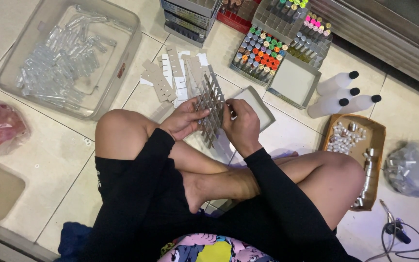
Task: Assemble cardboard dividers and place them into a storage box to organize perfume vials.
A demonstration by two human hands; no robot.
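Observation:
A grey cardboard divider grid (pixel 209 104), made of slotted strips, stands tilted between my hands above my crossed legs. My left hand (pixel 184 120) grips its left side. My right hand (pixel 241 123) holds its right side, fingers curled on the edge. Loose slotted cardboard strips (pixel 170 77) lie on the tiled floor just beyond the grid. A shallow empty box lid (pixel 260 104) sits behind my right hand.
A clear plastic tub (pixel 127 46) of glass vials is at top left. Boxes of vials with coloured caps (pixel 263 53) stand at the top. White bottles with black caps (pixel 338 94), a cardboard tray (pixel 378 140) of small parts and a plastic bag (pixel 415 167) lie right.

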